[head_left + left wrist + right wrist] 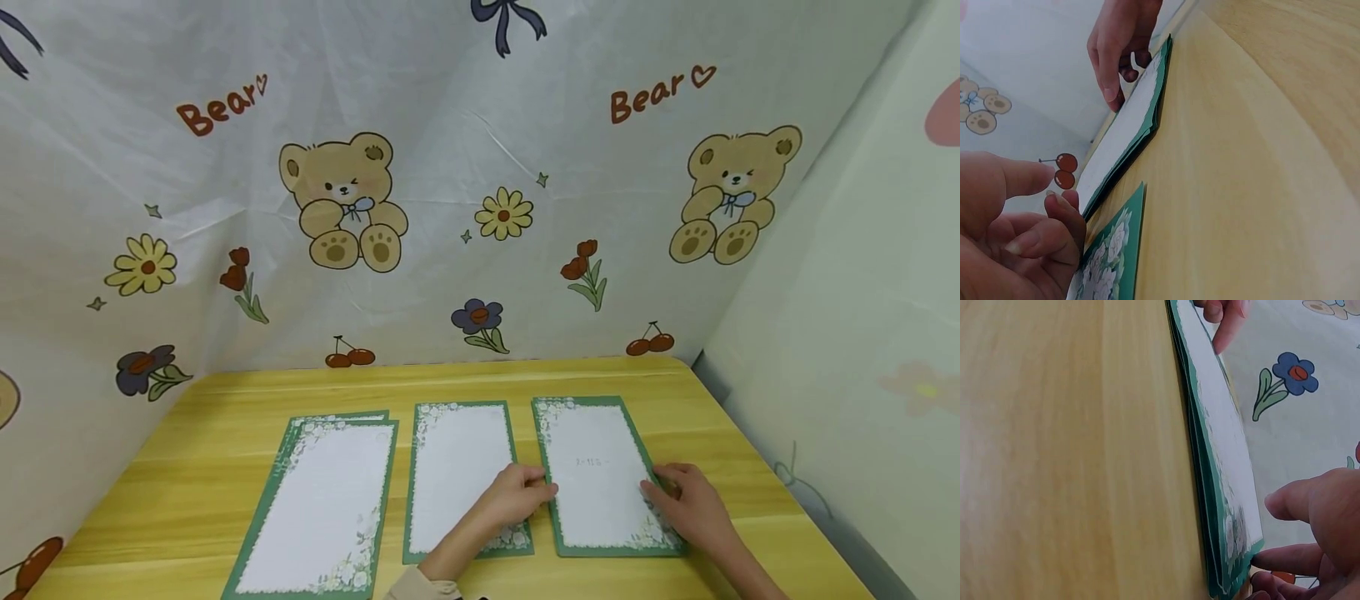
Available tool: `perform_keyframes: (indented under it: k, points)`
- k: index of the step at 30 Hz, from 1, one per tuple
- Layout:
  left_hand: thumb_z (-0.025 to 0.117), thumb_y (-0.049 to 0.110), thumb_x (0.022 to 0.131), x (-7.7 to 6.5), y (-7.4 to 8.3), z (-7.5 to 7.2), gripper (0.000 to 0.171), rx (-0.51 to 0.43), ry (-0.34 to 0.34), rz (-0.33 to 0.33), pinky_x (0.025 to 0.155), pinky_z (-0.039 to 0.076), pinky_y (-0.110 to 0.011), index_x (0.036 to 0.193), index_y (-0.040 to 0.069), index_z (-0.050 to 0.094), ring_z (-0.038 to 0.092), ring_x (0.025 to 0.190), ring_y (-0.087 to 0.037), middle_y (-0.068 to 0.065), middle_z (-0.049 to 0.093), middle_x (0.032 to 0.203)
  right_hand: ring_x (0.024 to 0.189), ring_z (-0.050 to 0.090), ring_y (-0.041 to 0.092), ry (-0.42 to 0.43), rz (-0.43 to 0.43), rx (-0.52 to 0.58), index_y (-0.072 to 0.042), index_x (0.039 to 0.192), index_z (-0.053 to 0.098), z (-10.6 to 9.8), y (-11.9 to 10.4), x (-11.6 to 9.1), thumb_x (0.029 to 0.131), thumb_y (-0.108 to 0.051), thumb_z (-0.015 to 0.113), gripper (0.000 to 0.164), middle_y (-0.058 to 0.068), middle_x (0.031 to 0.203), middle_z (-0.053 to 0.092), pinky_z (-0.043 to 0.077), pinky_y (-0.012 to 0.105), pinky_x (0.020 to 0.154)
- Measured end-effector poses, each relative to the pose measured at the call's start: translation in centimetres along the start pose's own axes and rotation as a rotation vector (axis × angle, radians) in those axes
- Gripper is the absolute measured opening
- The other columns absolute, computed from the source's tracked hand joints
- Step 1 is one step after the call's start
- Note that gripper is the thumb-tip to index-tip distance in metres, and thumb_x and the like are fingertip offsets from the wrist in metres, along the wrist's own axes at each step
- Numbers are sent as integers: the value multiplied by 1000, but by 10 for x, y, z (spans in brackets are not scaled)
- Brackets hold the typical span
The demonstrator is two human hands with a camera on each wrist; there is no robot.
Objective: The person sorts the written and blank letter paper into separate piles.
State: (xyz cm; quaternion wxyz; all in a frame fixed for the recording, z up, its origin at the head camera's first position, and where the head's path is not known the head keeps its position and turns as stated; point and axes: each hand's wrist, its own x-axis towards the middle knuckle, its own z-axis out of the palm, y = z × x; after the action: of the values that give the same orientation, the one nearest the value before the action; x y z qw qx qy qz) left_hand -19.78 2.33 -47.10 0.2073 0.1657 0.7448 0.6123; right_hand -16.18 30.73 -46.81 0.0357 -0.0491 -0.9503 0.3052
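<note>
On the right of the table, in the head view, lies a stack of green-bordered sheets of paper [592, 508] with white middles and floral corners. Faint writing shows on its top sheet. My left hand [513, 493] is at the stack's left edge, fingertips right at the border, its thumb apart from the fingers in the left wrist view. At the opposite edge my right hand [693, 504] touches the side, its index fingertip at a corner in the right wrist view. Several layered green edges [1200, 487] show there, slightly uneven.
A similar middle sheet [457, 467] lies partly under my left forearm. Further left, overlapping green-bordered sheets [322, 500] lie slightly offset. The yellow wood-grain table [480, 379] meets a white cloth backdrop [442, 100] printed with bears and flowers.
</note>
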Motion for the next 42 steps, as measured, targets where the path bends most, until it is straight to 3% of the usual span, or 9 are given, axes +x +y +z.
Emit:
perform_keyframes:
  k: [6, 9, 12, 15, 16, 22, 29, 37, 42]
  points:
    - [64, 13, 97, 0, -1, 1, 44, -12, 30, 31, 46, 31, -22, 62, 16, 38, 37, 45, -10, 3, 41, 53, 85, 54, 25, 3, 0, 4, 13, 124, 61, -1, -2, 0, 95, -28, 69, 51, 30, 121, 55, 48, 41, 73]
    - [62, 12, 99, -1, -2, 0, 37, -49, 16, 48, 44, 42, -22, 65, 3, 48, 49, 47, -12, -5, 53, 56, 77, 51, 21, 10, 0, 24, 11, 128, 59, -2, -6, -1, 96, -28, 68, 52, 28, 121, 54, 43, 34, 64]
    - [60, 11, 99, -4, -1, -5, 24, -89, 15, 53, 49, 53, -27, 94, -12, 64, 62, 58, -20, -13, 64, 70, 77, 51, 20, 24, -8, 36, 8, 130, 58, -3, -14, -2, 96, -29, 67, 51, 25, 122, 55, 43, 31, 62]
    - [59, 11, 99, -10, 0, -15, 38, -76, 42, 65, 62, 59, -33, 126, -16, 57, 69, 76, -27, -17, 69, 89, 83, 56, 20, 25, -33, 59, 6, 130, 59, 1, -26, -2, 96, -29, 67, 49, 22, 121, 58, 47, 30, 65]
    - [59, 11, 99, -13, 0, -20, 44, -59, 55, 72, 65, 59, -35, 134, -16, 52, 70, 80, -29, -17, 70, 94, 86, 58, 21, 23, -46, 71, 5, 130, 60, 3, -31, -1, 97, -28, 67, 48, 20, 121, 60, 48, 30, 66]
    - [59, 18, 100, -38, 1, -52, 49, 122, 139, 96, 79, 56, -38, 136, -14, 50, 67, 99, -32, -14, 68, 111, 104, 62, 26, -22, -143, 123, 2, 132, 60, 19, -54, 4, 97, -22, 67, 43, 15, 125, 63, 54, 38, 84]
    - [60, 25, 100, -68, 0, -81, 54, 240, 254, 77, 96, 49, -52, 137, -14, 49, 57, 120, -41, -28, 57, 132, 118, 58, 33, -62, -283, 150, -2, 132, 61, 36, -83, 6, 96, -26, 68, 44, 12, 128, 63, 49, 52, 95]
    - [62, 24, 99, -92, -7, -95, 52, 493, 356, 40, 104, 36, -62, 137, -10, 51, 44, 130, -47, -28, 51, 139, 126, 49, 38, -134, -469, 75, 1, 125, 65, 61, -102, 8, 95, -27, 69, 41, 17, 133, 56, 44, 54, 99]
    - [63, 25, 98, -98, -13, -99, 56, 608, 388, 33, 104, 36, -62, 137, -14, 49, 43, 131, -47, -30, 48, 141, 125, 49, 41, -137, -595, 33, 6, 124, 64, 68, -109, 9, 95, -24, 69, 41, 22, 133, 55, 46, 56, 95]
